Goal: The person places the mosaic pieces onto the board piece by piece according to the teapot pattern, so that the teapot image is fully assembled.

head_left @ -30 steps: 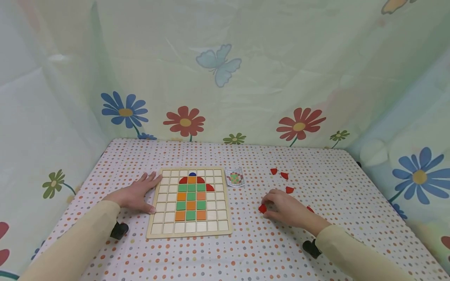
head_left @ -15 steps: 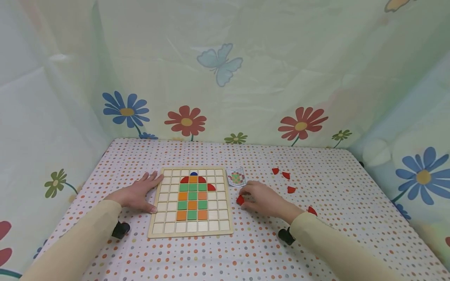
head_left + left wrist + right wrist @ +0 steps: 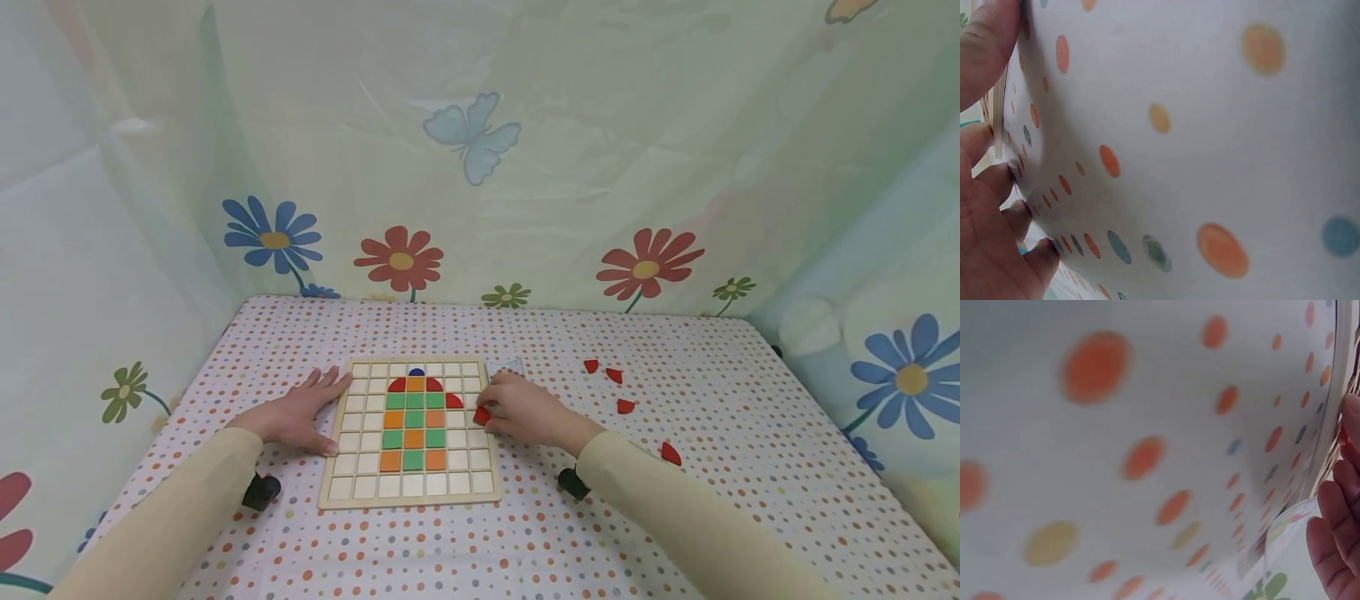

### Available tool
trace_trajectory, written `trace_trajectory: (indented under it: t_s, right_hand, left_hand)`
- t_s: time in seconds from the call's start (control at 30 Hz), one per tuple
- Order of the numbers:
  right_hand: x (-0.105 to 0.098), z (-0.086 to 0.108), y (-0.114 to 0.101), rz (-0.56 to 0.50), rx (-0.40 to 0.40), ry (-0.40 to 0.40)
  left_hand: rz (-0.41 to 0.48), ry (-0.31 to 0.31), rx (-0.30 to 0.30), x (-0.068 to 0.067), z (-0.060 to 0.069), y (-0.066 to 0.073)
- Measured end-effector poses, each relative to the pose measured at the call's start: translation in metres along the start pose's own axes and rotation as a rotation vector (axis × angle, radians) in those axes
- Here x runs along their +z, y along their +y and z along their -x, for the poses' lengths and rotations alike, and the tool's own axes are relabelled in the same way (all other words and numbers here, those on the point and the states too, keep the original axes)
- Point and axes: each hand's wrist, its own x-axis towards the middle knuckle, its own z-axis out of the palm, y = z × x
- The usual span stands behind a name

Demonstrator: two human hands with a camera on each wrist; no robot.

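Observation:
A wooden grid board (image 3: 352,492) lies on the table, with green and orange square tiles (image 3: 413,419), red quarter-round pieces (image 3: 453,402) and a blue piece (image 3: 416,372) set in its cells. My left hand (image 3: 295,414) rests at the board's left edge, fingers spread and straight, holding nothing. Over the right edge of the board, my right hand (image 3: 528,411) pinches a red quarter-round tile (image 3: 482,416) between thumb and fingers. In the right wrist view only a sliver of red shows by the fingertips.
Several loose red quarter-round tiles, such as the nearest one (image 3: 671,453), lie on the dotted tablecloth to the right. A small pattern card (image 3: 506,367) beside the board is partly hidden behind my right hand. A flowered curtain (image 3: 480,208) hangs behind.
My right hand has carried the red quarter-round tile leftward from the tablecloth to the board's right edge, now covering part of the card. The left hand has stayed in place.

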Motion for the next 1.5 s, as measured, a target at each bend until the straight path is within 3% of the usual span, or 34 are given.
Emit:
trace_trajectory:
  t_s: [0.3, 0.97, 1.23, 1.5]
  right_hand:
    - [-0.001, -0.011, -0.006, 0.041, -0.032, -0.043]
    - [-0.003, -0.019, -0.006, -0.013, -0.028, -0.084]
    - [-0.005, -0.011, -0.003, -0.067, 0.001, -0.048]
    - [-0.003, 0.0, 0.002, 0.016, -0.051, -0.032]
  left_hand:
    - [-0.001, 0.0, 0.004, 0.0, 0.0, 0.0]
    - [0.003, 0.003, 0.029, -0.001, 0.002, 0.0]
    - [0.008, 0.003, 0.029, 0.001, 0.002, 0.0]
    - [0.004, 0.007, 0.029, -0.001, 0.002, 0.001]
